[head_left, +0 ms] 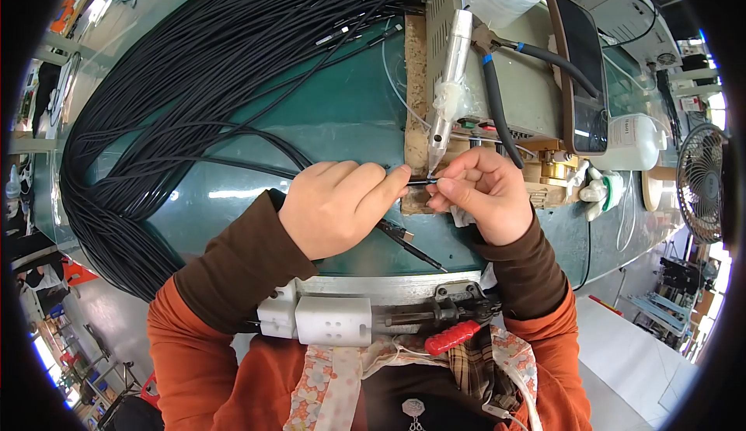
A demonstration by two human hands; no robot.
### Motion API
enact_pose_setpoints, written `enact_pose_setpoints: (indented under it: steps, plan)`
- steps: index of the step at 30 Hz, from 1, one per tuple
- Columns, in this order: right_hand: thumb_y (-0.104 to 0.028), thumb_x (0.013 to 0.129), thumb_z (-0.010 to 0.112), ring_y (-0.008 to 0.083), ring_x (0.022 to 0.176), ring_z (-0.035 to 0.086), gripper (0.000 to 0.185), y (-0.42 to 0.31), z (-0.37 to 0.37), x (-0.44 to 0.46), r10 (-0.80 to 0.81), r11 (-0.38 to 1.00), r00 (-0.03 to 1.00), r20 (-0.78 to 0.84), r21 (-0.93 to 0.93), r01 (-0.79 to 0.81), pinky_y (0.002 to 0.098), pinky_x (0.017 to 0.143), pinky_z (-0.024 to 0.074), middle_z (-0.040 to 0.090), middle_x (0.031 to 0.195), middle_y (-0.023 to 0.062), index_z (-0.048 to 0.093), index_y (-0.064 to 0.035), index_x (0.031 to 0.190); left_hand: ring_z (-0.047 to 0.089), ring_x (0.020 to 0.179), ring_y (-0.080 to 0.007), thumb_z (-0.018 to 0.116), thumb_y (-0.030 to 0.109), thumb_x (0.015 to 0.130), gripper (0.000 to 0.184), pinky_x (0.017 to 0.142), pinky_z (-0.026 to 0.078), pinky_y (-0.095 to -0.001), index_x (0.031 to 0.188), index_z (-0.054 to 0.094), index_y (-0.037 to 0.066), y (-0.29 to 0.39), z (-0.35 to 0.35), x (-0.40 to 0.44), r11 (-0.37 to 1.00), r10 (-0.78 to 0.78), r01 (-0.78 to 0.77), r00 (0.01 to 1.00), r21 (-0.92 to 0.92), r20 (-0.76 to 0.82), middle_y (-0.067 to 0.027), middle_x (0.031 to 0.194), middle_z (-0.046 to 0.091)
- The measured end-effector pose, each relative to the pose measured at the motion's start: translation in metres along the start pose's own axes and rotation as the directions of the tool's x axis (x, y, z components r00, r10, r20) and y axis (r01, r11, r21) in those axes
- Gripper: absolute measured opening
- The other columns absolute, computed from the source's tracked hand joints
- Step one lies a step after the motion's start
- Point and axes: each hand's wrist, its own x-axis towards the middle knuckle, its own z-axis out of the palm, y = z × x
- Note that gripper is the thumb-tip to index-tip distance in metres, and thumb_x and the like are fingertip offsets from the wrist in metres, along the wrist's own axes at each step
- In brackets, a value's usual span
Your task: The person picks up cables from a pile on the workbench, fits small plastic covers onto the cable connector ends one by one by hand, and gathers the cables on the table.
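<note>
My left hand is closed around a black cable whose end sticks out past the fingertips. Thumb and fingers of my right hand pinch the tip of the same cable; the tip itself is mostly hidden. Just above this spot points the narrow tip of a metal nozzle tool, mounted at a slant. Whether it touches the cable I cannot tell. Under my left hand, another cable end lies on the green table mat.
A large bundle of black cables covers the left. At right are pliers, a phone, a grey box, a white bottle and a fan. A toggle clamp's red handle and a white block sit at the near edge.
</note>
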Motion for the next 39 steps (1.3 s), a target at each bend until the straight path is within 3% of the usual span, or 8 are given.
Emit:
enact_pose_setpoints:
  steps: [7, 9, 16, 23, 28, 32, 37, 39]
  plan:
    - [0.006, 0.084, 0.062, 0.0188, 0.075, 0.068, 0.013, 0.000, 0.001, -0.003, -0.048, 0.999, 0.999, -0.003, 0.015, 0.048, 0.0234, 0.070, 0.0543, 0.066, 0.086, 0.0123, 0.057, 0.0039, 0.096, 0.044, 0.054, -0.0139, 0.064, 0.013, 0.080, 0.021, 0.048, 0.038, -0.0244, 0.100, 0.063, 0.005, 0.000, -0.003, 0.000, 1.000, -0.011, 0.010, 1.000, -0.017, -0.022, -0.0012, 0.076, 0.046]
    - [0.007, 0.084, 0.062, 0.0197, 0.078, 0.068, 0.014, -0.003, 0.001, -0.009, -0.045, 0.997, 0.999, -0.002, -0.061, 0.045, 0.0244, 0.072, 0.0541, 0.066, 0.087, 0.0119, 0.057, 0.0047, 0.097, 0.054, 0.056, -0.0169, 0.070, 0.010, 0.077, 0.021, 0.050, 0.043, -0.0260, 0.096, 0.065, 0.004, 0.003, -0.010, 0.004, 0.992, -0.026, 0.025, 1.000, -0.122, -0.012, -0.0034, 0.079, 0.059]
    - [0.007, 0.080, 0.058, 0.0185, 0.061, 0.062, 0.007, -0.012, -0.005, -0.027, -0.104, 0.918, 0.994, -0.034, -0.387, 0.083, 0.0201, 0.058, 0.0476, 0.064, 0.072, 0.0134, 0.061, 0.0063, 0.086, 0.051, 0.056, -0.0195, 0.066, 0.016, 0.079, 0.009, 0.051, 0.040, -0.0289, 0.076, 0.058, 0.012, 0.018, -0.009, 0.002, 0.928, -0.175, 0.114, 0.974, -0.355, -0.143, -0.0007, 0.070, 0.052]
    - [0.005, 0.082, 0.054, 0.0173, 0.062, 0.058, 0.005, -0.001, -0.002, -0.026, -0.309, 0.843, 0.945, 0.105, -0.430, 0.323, 0.0237, 0.062, 0.0482, 0.062, 0.079, 0.0132, 0.057, 0.0033, 0.085, 0.050, 0.055, -0.0225, 0.066, 0.015, 0.078, 0.013, 0.051, 0.040, -0.0312, 0.069, 0.057, 0.010, 0.014, -0.013, -0.004, 0.872, -0.192, 0.095, 0.969, -0.481, -0.157, -0.0013, 0.064, 0.048]
    - [0.003, 0.083, 0.054, 0.0159, 0.064, 0.054, 0.002, 0.006, -0.013, -0.025, -0.365, 0.695, 0.912, 0.186, -0.597, 0.400, 0.0237, 0.064, 0.0452, 0.058, 0.080, 0.0107, 0.055, 0.0014, 0.084, 0.054, 0.060, -0.0254, 0.065, 0.013, 0.064, 0.008, 0.052, 0.043, -0.0354, 0.063, 0.058, 0.009, 0.013, -0.005, -0.004, 0.912, -0.109, -0.027, 0.946, -0.409, -0.306, -0.0010, 0.066, 0.058]
    - [-0.003, 0.079, 0.068, 0.0279, 0.073, 0.058, 0.008, 0.016, -0.031, -0.016, -0.493, 0.509, 0.821, 0.288, -0.670, 0.541, 0.0382, 0.070, 0.0497, 0.065, 0.085, 0.0148, 0.065, 0.0010, 0.085, 0.055, 0.061, -0.0255, 0.065, 0.015, 0.064, 0.008, 0.053, 0.043, -0.0359, 0.064, 0.060, 0.009, 0.021, 0.003, -0.005, 0.929, -0.112, 0.027, 0.971, -0.368, -0.211, -0.0006, 0.066, 0.058]
    - [0.001, 0.082, 0.054, 0.0163, 0.066, 0.050, 0.002, 0.013, 0.003, -0.030, -0.502, 0.618, 0.836, 0.222, -0.583, 0.527, 0.0249, 0.064, 0.0422, 0.055, 0.076, 0.0082, 0.053, 0.0003, 0.083, 0.054, 0.060, -0.0255, 0.064, 0.017, 0.065, 0.009, 0.053, 0.043, -0.0360, 0.064, 0.061, 0.009, 0.028, -0.011, -0.004, 0.892, -0.161, 0.087, 0.978, -0.443, -0.130, -0.0015, 0.063, 0.056]
    - [0.000, 0.081, 0.056, 0.0168, 0.066, 0.049, 0.004, 0.007, -0.008, -0.034, -0.481, 0.568, 0.835, 0.266, -0.632, 0.528, 0.0253, 0.064, 0.0418, 0.054, 0.076, 0.0082, 0.054, 0.0003, 0.084, 0.054, 0.061, -0.0256, 0.064, 0.018, 0.066, 0.010, 0.054, 0.043, -0.0359, 0.064, 0.061, 0.009, 0.031, -0.001, -0.003, 0.879, -0.135, 0.052, 0.980, -0.474, -0.144, -0.0018, 0.065, 0.056]
